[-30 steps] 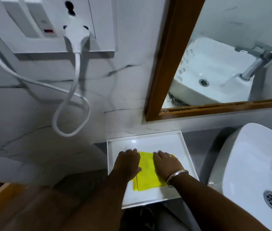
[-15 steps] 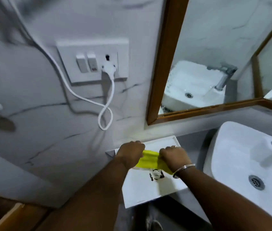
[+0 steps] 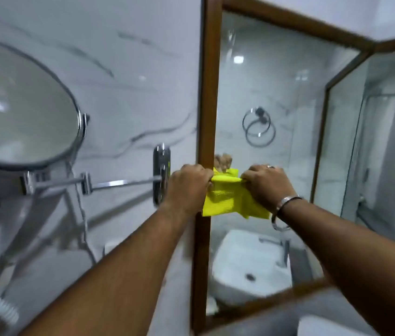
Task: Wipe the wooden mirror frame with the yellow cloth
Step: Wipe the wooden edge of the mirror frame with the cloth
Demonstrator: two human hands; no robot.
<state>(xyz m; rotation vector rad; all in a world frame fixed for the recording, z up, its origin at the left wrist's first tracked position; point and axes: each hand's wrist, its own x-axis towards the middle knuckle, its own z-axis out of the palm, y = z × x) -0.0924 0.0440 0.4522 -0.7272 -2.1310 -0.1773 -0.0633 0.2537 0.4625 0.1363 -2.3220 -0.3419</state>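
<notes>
The wooden mirror frame (image 3: 208, 93) runs as a brown vertical strip up the middle of the view, with a top rail and a bottom rail (image 3: 276, 300) slanting off to the right. A yellow cloth (image 3: 228, 200) is stretched between both hands at mid-height, right in front of the frame's left strip and the glass. My left hand (image 3: 188, 184) grips the cloth's left end beside the strip. My right hand (image 3: 268, 184), with a ring and a metal bangle, grips the right end in front of the mirror glass. The cloth's lower part hangs loose.
A round chrome magnifying mirror (image 3: 22, 105) on an extending arm (image 3: 118, 183) juts from the marble wall at the left, close to my left forearm. The glass reflects a white basin (image 3: 249, 263) and a towel ring (image 3: 259, 127). A second framed mirror panel (image 3: 373, 141) angles off at right.
Both hands lifted the yellow cloth from the white tray on the counter up to mid-height of the mirror's left frame strip. The view swung upward; tray, socket and basin dropped out of sight.
</notes>
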